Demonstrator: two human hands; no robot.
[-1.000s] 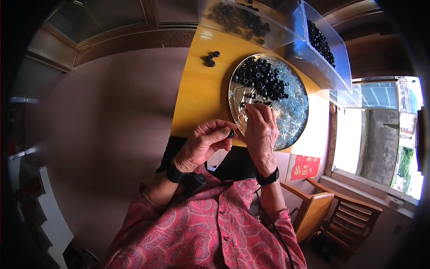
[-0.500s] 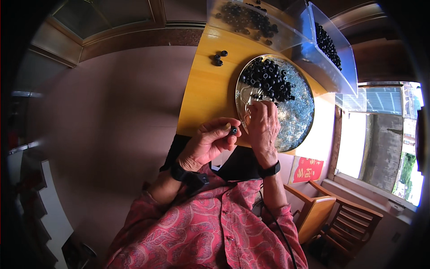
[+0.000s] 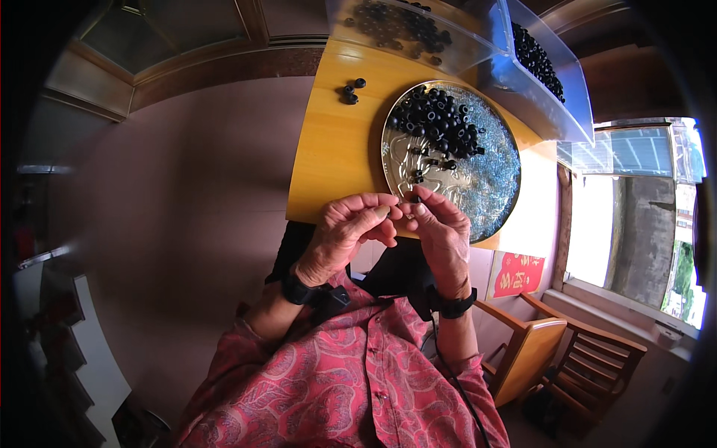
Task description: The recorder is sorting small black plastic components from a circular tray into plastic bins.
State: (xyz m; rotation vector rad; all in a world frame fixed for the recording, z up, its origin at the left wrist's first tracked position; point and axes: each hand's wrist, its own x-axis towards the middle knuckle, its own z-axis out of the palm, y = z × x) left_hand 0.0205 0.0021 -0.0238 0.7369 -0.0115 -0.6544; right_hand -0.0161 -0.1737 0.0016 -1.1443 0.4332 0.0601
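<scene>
Just in front of the tray's near edge, my two hands meet with their fingertips almost touching. My left hand (image 3: 345, 230) is closed in a pinch on a small round black piece with a hole, now mostly covered by the fingers. Thumb and fingers of my right hand (image 3: 446, 243) close on another small black piece (image 3: 416, 198), partly hidden. Beyond them lies a round metal tray (image 3: 499, 160) with a glittering patterned surface. It bears a heap of black bead-like pieces (image 3: 441, 123) at its far side, and several loose ones lie nearer my fingers.
A few black pieces (image 3: 349, 91) sit on the yellow wooden table (image 3: 321, 149) left of the tray. Behind stand clear plastic boxes with more black pieces, one box (image 3: 571, 119) at the right. A wooden chair (image 3: 534, 343) is at the lower right, beside a window.
My right hand has drawn back from the tray's loose pieces to my left hand, with a small black piece between its fingers. The left hand has turned slightly, covering its piece.
</scene>
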